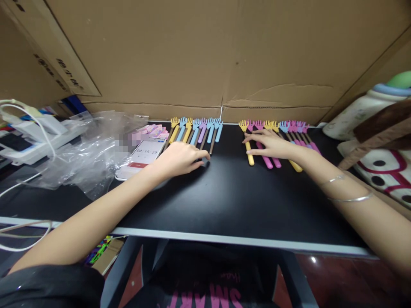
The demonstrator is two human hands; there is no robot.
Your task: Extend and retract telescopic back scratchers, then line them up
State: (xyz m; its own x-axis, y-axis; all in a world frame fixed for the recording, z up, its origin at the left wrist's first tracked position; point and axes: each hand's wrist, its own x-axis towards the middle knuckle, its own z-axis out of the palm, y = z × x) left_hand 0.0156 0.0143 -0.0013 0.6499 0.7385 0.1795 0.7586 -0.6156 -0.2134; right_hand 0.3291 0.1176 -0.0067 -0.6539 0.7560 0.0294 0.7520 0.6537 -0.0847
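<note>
We find the right hand (268, 144) nearer, half-open without visible grip, overlying the yellow back scratcher (250, 157), its long axis toward us.

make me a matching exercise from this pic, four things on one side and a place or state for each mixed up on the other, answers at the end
Things
1. left hand
2. right hand
3. phone
4. bottle

Places and states
A. showing 00:15:29
B. over the right-hand row of scratchers
C. at the picture's far right, with a green top
D. by the lower ends of the left-hand row of scratchers

Right pairs
1-D, 2-B, 3-A, 4-C
</note>
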